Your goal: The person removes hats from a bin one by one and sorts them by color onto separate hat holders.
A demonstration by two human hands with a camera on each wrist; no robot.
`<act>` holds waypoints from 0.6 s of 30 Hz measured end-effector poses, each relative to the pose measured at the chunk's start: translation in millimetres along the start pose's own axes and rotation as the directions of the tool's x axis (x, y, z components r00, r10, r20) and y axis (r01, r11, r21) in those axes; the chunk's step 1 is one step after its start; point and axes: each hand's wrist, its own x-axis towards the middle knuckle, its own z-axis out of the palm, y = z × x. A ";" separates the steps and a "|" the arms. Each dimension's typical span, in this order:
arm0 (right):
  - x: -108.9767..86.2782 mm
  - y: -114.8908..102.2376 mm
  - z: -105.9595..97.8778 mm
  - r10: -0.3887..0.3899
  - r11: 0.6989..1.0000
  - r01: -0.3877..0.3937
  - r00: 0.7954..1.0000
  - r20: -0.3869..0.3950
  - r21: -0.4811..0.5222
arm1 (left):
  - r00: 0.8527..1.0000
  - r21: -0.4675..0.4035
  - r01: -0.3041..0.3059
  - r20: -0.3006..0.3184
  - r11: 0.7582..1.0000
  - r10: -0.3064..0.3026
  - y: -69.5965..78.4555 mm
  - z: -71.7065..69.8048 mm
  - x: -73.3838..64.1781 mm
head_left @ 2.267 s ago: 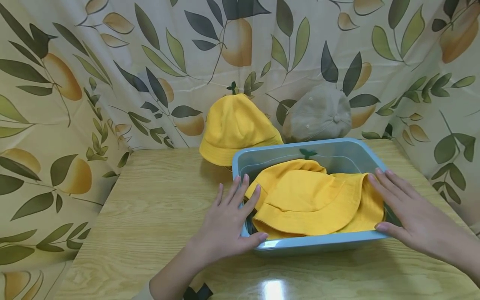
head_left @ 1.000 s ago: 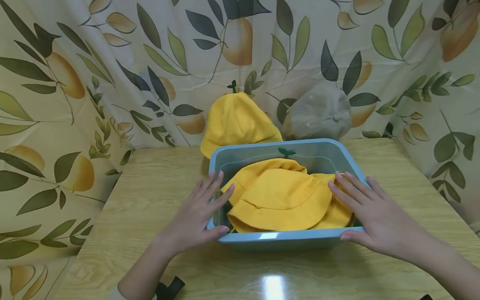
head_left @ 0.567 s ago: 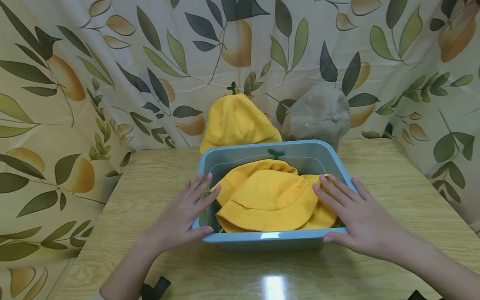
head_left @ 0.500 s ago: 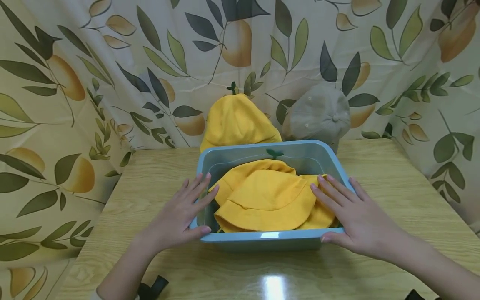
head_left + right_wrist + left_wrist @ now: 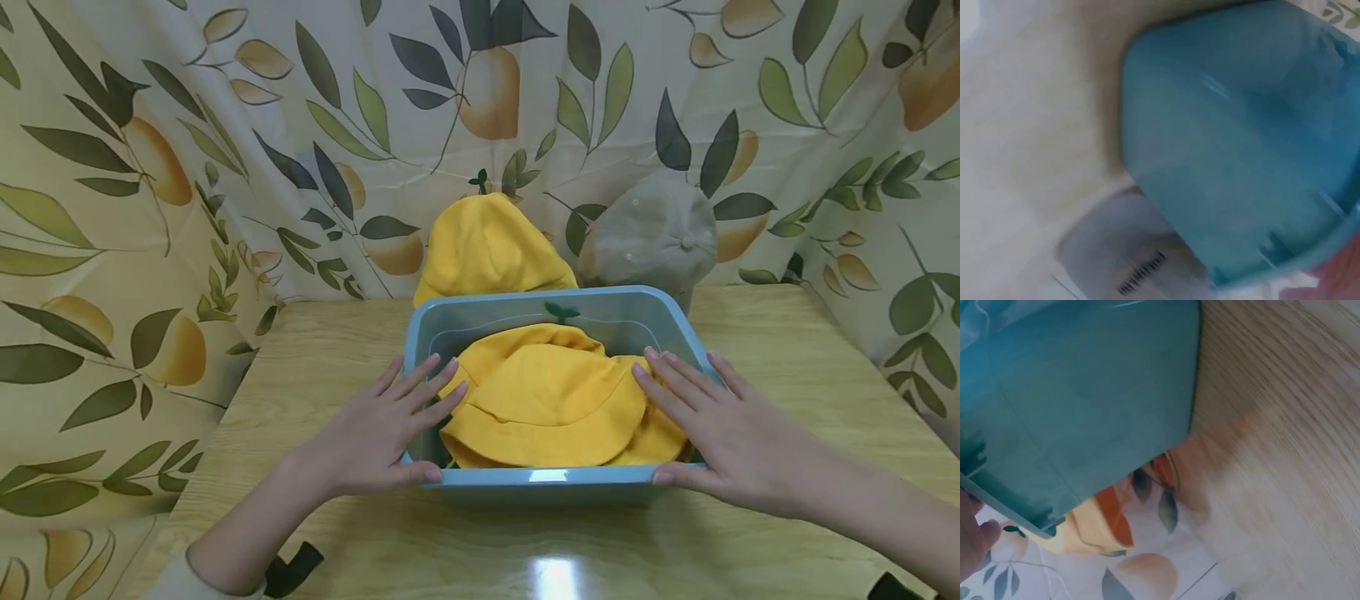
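A blue plastic bin (image 5: 543, 477) stands on the table with yellow bucket hats (image 5: 555, 396) piled inside, a small green sprout (image 5: 561, 312) showing behind them. My left hand (image 5: 382, 437) lies over the bin's left side, fingers straight and spread, thumb at the front rim. On the other side, my right hand (image 5: 731, 442) rests likewise, its fingertips overlapping the hats in the head view. Both wrist views look along the bin's outer walls, the left wall (image 5: 1097, 394) and the right wall (image 5: 1222, 137), with only part of each hand visible.
Behind the bin sit another yellow hat (image 5: 491, 246) with a sprout on top and a light grey cap (image 5: 660, 237), which shows dark marking in the right wrist view. A leaf-patterned curtain (image 5: 315, 117) surrounds the wooden table (image 5: 322, 358). Black straps (image 5: 292, 571) show near the wrists.
The bin with its hats has slid left along the table, both hands moving with it, and now covers part of the rear hats. Lately the whole head view has shifted slightly.
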 end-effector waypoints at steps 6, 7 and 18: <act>25.1 12.2 -29.7 0.064 0.997 -0.071 0.982 0.180 0.030 | 1.000 -0.069 -0.014 0.027 0.998 0.016 -0.8 -0.2 3.4; 31.3 14.6 -35.8 0.083 0.994 -0.096 0.971 0.222 0.044 | 0.999 -0.074 -0.014 0.028 0.997 0.016 -0.8 -0.3 3.4; 98.6 39.6 -63.8 0.139 0.919 -0.307 0.839 0.526 0.248 | 1.000 -0.097 -0.017 0.001 0.995 0.017 0.4 0.5 2.8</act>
